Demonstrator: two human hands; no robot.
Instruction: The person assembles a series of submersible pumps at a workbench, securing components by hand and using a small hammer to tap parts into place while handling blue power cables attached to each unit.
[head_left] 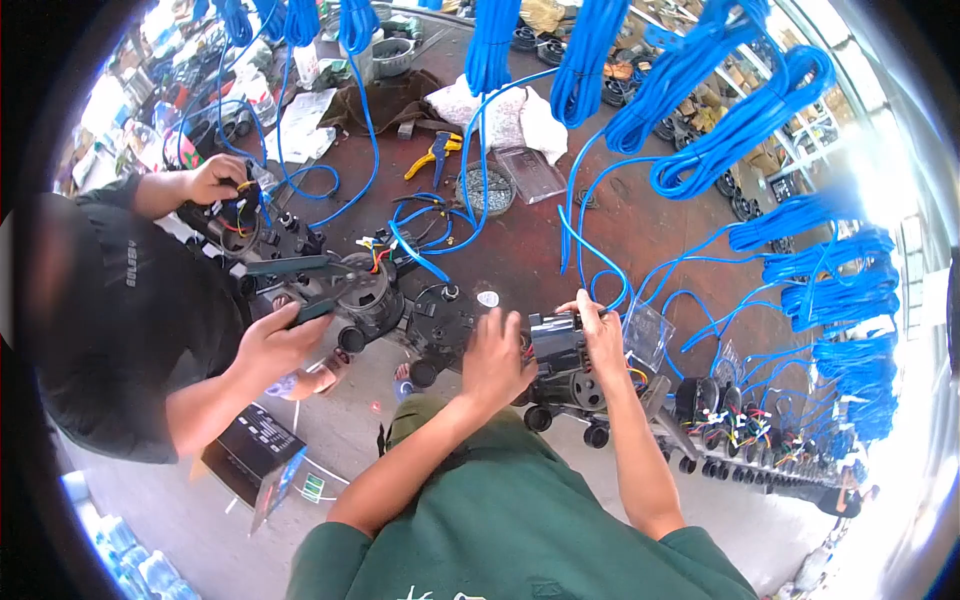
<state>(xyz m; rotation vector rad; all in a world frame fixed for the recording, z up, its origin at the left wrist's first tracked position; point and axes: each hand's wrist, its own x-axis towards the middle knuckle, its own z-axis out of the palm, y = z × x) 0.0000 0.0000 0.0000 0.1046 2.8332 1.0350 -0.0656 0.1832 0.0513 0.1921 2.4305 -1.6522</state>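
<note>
In front of my green shirt, my left hand [497, 362] is closed on the left end of a shiny black cylindrical housing [558, 342]. My right hand [601, 340] grips its other end, thumb and fingers near the upper rim. Red and yellow wires show beside both hands. Under the housing is a black part with round holes [574, 391] and small wheel-like feet. Left of my left hand lies a black assembly [440, 318] with a round knob. A clear plastic bag [648, 332] lies just past my right hand.
At left, a co-worker's hand [280, 345] holds a dark tool; their other hand [222, 180] holds wired parts. Blue cable coils [740, 115] hang above the brown table [400, 195]. Yellow-and-blue pliers [436, 158] and a bowl of small parts [485, 188] lie beyond. Black units [735, 415] line the right.
</note>
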